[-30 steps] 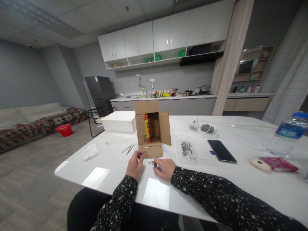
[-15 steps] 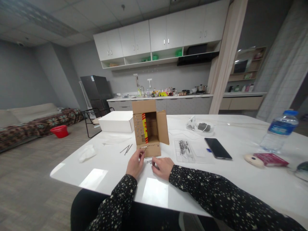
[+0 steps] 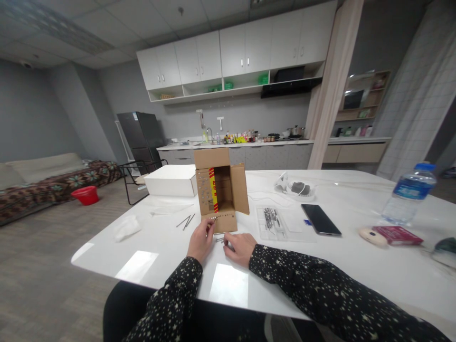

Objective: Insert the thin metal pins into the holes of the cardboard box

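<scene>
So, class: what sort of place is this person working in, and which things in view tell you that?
Probably an open-plan flat or staff lounge with a kitchenette. A kitchen counter with wall cabinets runs along the back, a fridge stands beside it, and a sofa sits at the left. The hands work at a white table.

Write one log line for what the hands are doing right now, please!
left hand: pinching nail at cardboard box flap | right hand: resting on loose nails | white table

Brown cardboard box point(image 3: 221, 190), star-speckled black sleeve point(image 3: 320, 289)
</scene>
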`<move>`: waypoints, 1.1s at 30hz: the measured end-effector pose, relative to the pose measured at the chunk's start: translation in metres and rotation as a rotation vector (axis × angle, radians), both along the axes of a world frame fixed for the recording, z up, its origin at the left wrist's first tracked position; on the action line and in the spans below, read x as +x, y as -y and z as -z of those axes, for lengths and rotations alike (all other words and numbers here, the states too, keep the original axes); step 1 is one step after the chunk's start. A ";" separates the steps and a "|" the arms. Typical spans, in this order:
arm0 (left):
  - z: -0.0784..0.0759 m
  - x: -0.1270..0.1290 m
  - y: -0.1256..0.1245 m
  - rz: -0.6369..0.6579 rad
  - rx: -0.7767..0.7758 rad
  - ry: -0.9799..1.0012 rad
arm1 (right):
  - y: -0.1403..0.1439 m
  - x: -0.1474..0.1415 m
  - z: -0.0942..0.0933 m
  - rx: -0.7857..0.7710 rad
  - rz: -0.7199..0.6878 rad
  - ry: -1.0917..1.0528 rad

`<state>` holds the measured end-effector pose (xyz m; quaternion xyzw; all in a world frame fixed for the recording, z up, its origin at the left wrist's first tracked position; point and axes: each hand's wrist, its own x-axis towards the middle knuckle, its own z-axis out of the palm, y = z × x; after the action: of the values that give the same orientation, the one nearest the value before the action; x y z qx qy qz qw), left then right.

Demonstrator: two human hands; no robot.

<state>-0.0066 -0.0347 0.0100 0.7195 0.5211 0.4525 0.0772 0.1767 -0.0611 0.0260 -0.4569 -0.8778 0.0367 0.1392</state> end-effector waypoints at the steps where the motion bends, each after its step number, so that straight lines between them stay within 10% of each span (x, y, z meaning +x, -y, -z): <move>1: 0.000 0.000 0.000 0.004 0.005 0.001 | 0.001 0.000 -0.002 -0.005 -0.002 -0.001; 33: 0.002 0.001 -0.009 -0.018 0.005 -0.004 | 0.002 0.000 -0.003 0.017 0.001 0.009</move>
<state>-0.0060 -0.0262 0.0075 0.7158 0.5267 0.4531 0.0702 0.1772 -0.0633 0.0291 -0.4564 -0.8784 0.0270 0.1393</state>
